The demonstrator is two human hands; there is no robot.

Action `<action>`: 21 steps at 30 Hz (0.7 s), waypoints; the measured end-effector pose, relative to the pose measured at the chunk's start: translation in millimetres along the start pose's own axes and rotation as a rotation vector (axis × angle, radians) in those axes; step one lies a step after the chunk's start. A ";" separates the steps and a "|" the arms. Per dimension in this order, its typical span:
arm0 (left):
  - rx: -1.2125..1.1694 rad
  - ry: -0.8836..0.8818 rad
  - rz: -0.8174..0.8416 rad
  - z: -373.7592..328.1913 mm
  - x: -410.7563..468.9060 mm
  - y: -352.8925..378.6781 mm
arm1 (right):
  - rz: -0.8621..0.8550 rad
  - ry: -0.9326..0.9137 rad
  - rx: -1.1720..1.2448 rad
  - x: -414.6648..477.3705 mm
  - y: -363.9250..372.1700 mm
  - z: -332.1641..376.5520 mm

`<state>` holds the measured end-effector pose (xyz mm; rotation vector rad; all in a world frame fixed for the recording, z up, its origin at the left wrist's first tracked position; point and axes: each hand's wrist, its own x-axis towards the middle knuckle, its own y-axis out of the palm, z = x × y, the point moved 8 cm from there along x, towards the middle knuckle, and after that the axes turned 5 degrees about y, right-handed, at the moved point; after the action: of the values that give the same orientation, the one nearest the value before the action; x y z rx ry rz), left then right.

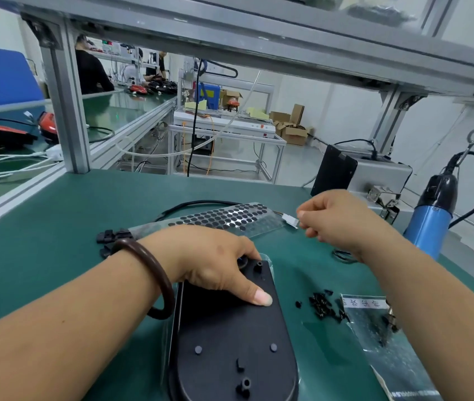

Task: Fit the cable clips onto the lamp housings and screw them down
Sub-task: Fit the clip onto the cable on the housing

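Note:
A black oval lamp housing [230,328] lies flat on the green bench in front of me, with small bosses on its back. My left hand [215,259] grips its far end, thumb pressed on top, fingers curled over the edge. My right hand [337,218] hovers above the bench to the right, fingers curled as if pinching; what it holds is too small to see. Several black cable clips [111,238] lie behind my left wrist. Loose black screws [324,306] are scattered right of the housing.
A sheet of black round pads [224,218] and a black cable with a white connector [289,219] lie behind the hands. A blue electric screwdriver [432,215] hangs at right. A clear plastic bag [380,337] lies at lower right; a grey box [374,175] stands behind.

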<state>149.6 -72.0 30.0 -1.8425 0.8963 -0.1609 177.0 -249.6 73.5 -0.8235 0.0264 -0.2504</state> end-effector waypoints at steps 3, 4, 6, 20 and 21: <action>-0.034 0.003 -0.025 -1.1 -0.4 1.1 | -0.017 -0.052 -0.242 28.3 9.4 15.7; -0.024 0.007 -0.037 -1.8 -0.3 0.8 | -0.005 -0.060 -0.350 38.3 15.4 20.3; -0.005 0.011 -0.043 -3.0 0.4 0.8 | 0.033 -0.044 -0.542 57.6 29.4 21.2; -0.225 0.125 0.001 7.8 -7.5 -16.5 | 0.016 0.140 -0.754 101.3 57.1 -12.4; -0.344 0.115 -0.104 21.8 -10.2 -35.1 | -0.010 0.153 -0.703 103.6 51.7 -13.2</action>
<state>170.6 -42.7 52.5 -2.2202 0.9526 -0.1872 286.8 -249.3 34.5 -1.5013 0.2653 -0.3186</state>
